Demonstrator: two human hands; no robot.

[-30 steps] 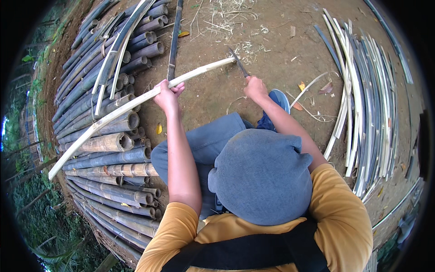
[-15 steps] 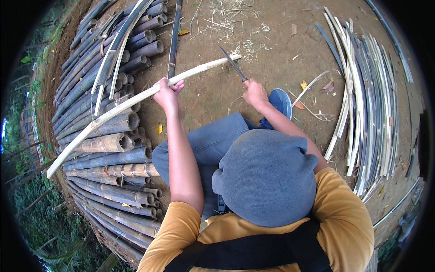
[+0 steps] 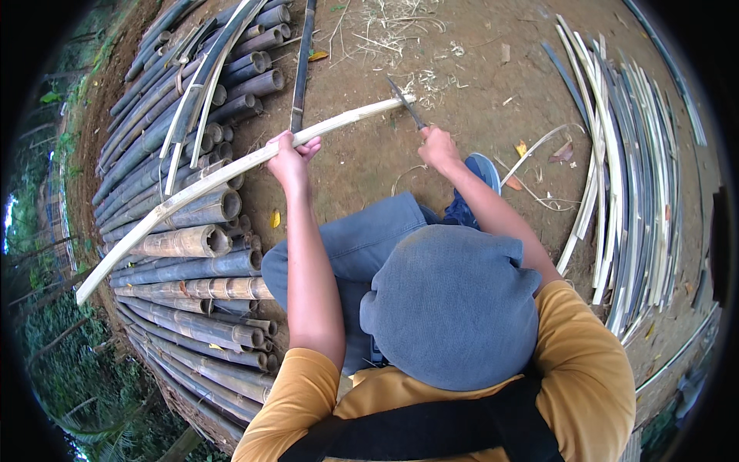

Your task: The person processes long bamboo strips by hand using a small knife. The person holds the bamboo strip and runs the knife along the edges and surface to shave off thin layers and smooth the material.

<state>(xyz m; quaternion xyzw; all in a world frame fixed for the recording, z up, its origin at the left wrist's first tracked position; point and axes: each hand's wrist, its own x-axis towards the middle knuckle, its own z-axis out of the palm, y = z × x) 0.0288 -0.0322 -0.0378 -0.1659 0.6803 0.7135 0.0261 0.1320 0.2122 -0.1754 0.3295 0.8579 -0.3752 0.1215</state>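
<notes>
A long pale split bamboo strip (image 3: 208,182) slants across the view, its low end at the far left and its other end above my foot. Around its middle, my left hand (image 3: 292,160) is closed, thumb on top. My right hand (image 3: 439,149) grips the handle of a dark-bladed knife (image 3: 407,103). The blade lies at the strip's far end and appears to cross it; whether it cuts in cannot be told. Curly bamboo shavings (image 3: 431,79) lie on the ground just past that end.
Stacked dark bamboo poles (image 3: 192,266) fill the left side, with split strips (image 3: 202,85) lying on top. One dark bamboo length (image 3: 302,65) lies on the soil beyond my left hand. To the right is a bundle of split strips (image 3: 627,185). My blue shoe (image 3: 483,171) rests near my right forearm.
My right hand has shifted slightly right and nearer, bringing the knife blade closer to the strip's far end. My left hand keeps its hold on the strip. The whole view has shifted a little.
</notes>
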